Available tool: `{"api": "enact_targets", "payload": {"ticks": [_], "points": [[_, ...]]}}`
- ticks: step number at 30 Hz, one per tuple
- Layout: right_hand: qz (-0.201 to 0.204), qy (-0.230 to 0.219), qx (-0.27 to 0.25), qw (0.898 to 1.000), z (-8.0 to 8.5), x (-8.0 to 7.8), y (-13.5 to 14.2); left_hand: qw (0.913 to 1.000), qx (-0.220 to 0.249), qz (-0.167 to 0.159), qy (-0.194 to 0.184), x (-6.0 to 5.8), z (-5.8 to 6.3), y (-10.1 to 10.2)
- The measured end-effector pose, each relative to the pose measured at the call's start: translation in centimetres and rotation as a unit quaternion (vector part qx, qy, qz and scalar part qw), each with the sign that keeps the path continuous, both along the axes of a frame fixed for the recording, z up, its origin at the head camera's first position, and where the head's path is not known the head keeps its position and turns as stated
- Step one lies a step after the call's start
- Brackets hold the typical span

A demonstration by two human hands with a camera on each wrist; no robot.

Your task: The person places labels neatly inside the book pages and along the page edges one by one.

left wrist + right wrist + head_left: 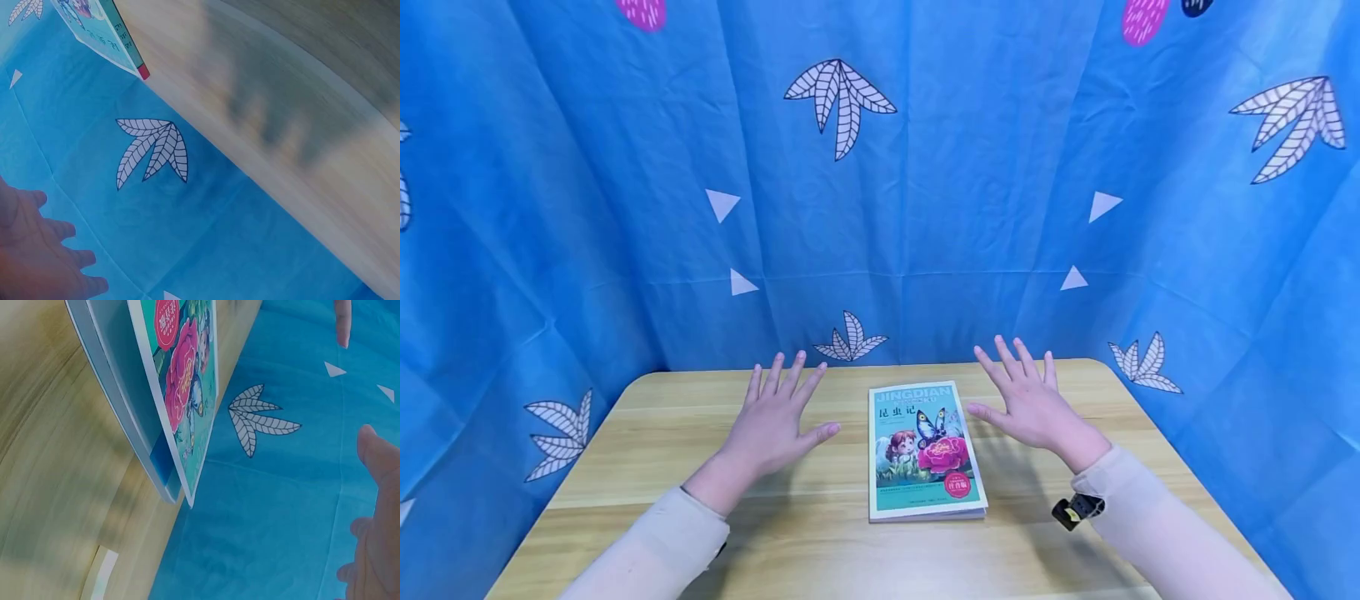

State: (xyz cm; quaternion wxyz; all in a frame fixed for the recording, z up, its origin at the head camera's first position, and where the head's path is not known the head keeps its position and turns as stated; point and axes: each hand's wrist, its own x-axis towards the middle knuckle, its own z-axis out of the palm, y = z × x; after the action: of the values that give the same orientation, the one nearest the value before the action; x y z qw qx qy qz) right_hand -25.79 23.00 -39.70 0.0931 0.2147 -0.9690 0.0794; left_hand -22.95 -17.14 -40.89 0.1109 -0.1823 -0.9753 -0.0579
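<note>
A thin paperback book (925,450) with a teal cover, a butterfly and a pink flower lies face up on the wooden table. Left of it my left hand (775,425) hovers with fingers spread, holding nothing. On the other side my right hand (1030,408) is likewise held up with spread fingers, its thumb tip close to the book's right edge in the head view. The left wrist view catches the book's spine (128,40). Seen by the right wrist camera, the book's cover (184,381) stands slightly lifted from the pages beneath.
The light wooden table (647,433) has rounded far corners. Behind it and at both sides hangs a blue curtain (970,208) printed with white leaves and triangles. A dark wrist strap with a small device (1078,510) sits at the right sleeve's cuff.
</note>
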Motion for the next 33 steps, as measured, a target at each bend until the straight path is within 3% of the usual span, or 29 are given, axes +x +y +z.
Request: {"api": "enact_targets", "payload": {"ticks": [33], "points": [[-0.001, -0.009, -0.031, 0.999, -1.5, 0.5, 0.4, 0.9996, 0.015, -0.022, 0.012, 0.8, -1.4, 0.8]]}}
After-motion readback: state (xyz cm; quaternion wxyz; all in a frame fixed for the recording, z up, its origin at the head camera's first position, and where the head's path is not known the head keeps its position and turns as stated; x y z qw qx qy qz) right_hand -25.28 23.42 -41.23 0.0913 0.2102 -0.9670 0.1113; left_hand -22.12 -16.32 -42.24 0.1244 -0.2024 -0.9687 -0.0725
